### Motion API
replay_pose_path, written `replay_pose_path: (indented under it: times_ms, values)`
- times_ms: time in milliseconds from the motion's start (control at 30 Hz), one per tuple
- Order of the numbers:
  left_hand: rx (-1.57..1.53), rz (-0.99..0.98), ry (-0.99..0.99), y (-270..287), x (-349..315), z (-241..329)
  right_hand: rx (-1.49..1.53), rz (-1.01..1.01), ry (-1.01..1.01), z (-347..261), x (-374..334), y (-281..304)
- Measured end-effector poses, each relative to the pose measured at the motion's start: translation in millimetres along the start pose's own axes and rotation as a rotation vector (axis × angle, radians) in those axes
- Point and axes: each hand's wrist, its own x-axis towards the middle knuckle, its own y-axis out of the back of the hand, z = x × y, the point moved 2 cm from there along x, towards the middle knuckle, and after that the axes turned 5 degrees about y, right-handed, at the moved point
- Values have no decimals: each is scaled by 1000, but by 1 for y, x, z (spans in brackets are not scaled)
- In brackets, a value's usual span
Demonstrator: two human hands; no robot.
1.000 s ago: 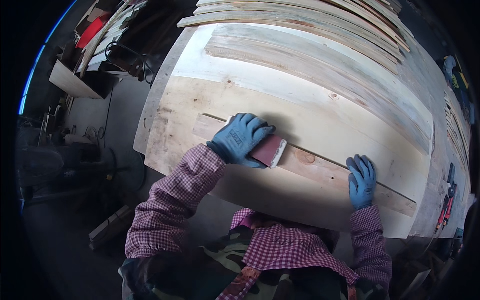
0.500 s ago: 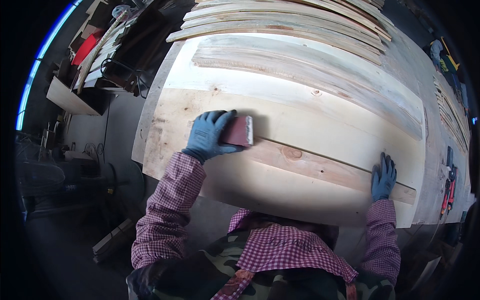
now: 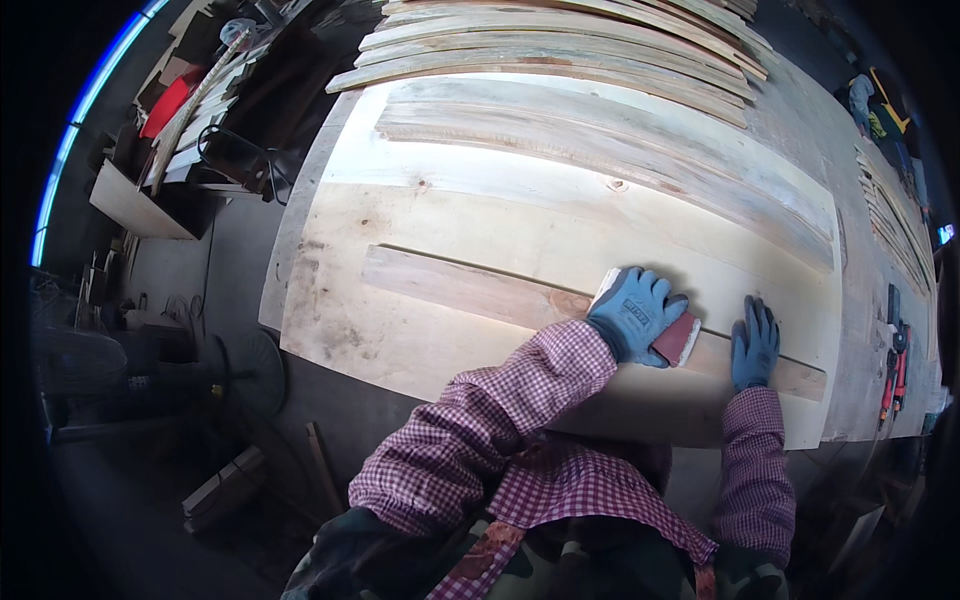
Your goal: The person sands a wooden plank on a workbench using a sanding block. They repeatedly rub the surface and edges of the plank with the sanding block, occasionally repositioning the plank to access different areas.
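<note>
My left hand (image 3: 634,312), in a blue work glove, is closed round a sanding block (image 3: 676,340) with dark red abrasive faces. The block rests on a narrow wooden board (image 3: 470,287) that slants across the worktable. Over the board's right part lies my right hand (image 3: 755,345), also gloved, its fingers stretched out and flat. A small stretch of board shows between the two hands. Left of my left hand the board is bare, with a knot (image 3: 568,304) partly beside the glove.
Beneath the board is a large pale plywood sheet (image 3: 340,230). Beyond lie wider planks (image 3: 600,140) and a stack of thin wooden strips (image 3: 550,60). Red-handled tools (image 3: 895,370) lie at the right edge. A round-based stand (image 3: 255,370) is on the floor at left.
My left hand has slid the sanding block rightward along the board, from its left part to near my right hand. My right hand stays on the board's right part.
</note>
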Motion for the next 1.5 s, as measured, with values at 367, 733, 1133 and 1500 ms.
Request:
replay_pose_path:
  times_ms: [367, 733, 1133, 1500]
  values:
    - [142, 295, 839, 45, -231, -259, -4, 37, 1, -9, -5, -4]
    - [-31, 117, 95, -10, 13, 17, 23, 58, -6, -3, -4, -2]
    - [161, 414, 969, 25, -226, -208, 22, 84, -56, -10, -6, 4]
    - [-46, 230, 214, -24, -17, 29, 45, 70, -77, -5, -2, -2]
